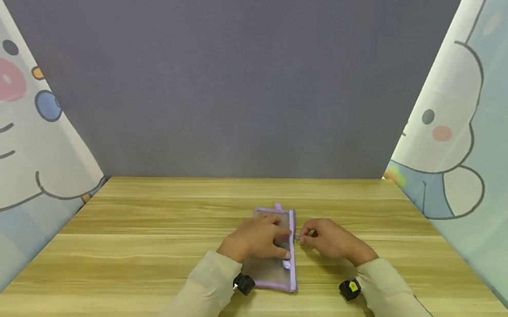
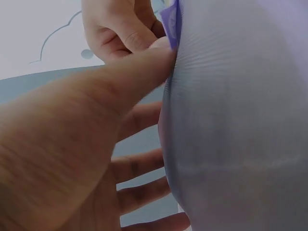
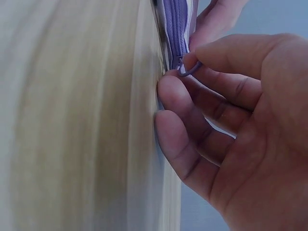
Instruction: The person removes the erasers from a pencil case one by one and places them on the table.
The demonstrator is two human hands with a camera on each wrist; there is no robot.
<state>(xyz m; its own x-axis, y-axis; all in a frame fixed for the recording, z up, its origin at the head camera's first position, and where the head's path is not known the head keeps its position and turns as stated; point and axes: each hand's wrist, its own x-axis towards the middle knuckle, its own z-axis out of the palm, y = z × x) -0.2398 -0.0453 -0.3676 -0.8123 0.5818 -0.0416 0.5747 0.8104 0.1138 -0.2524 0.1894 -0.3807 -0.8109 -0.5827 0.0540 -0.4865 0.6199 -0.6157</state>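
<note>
Mesh pouch with purple trim, lying on a wood-grain tabletop, long sides running away from the wearer, partly beneath the left hand. Left fingers spread and nearly straight across the mesh, thumb set well apart from the forefinger, both reaching to the zipped edge on the right in the head view; firmness of contact not discernible. Right hand just outside that edge, thumb and forefinger closed in a narrow pinch on a thin purple cord loop at the slider of the purple zip; remaining fingers loosely bent, close to the tabletop, contact with it not discernible. Near the left thumb, a small purple tag with pale marking, on the zipped edge; at the far short side, a purple tab. At the wrists, pale beige sleeves and small black devices. Behind, an upright dark grey panel; to either side, hanging fabric printed with large pale cartoon figures.
</note>
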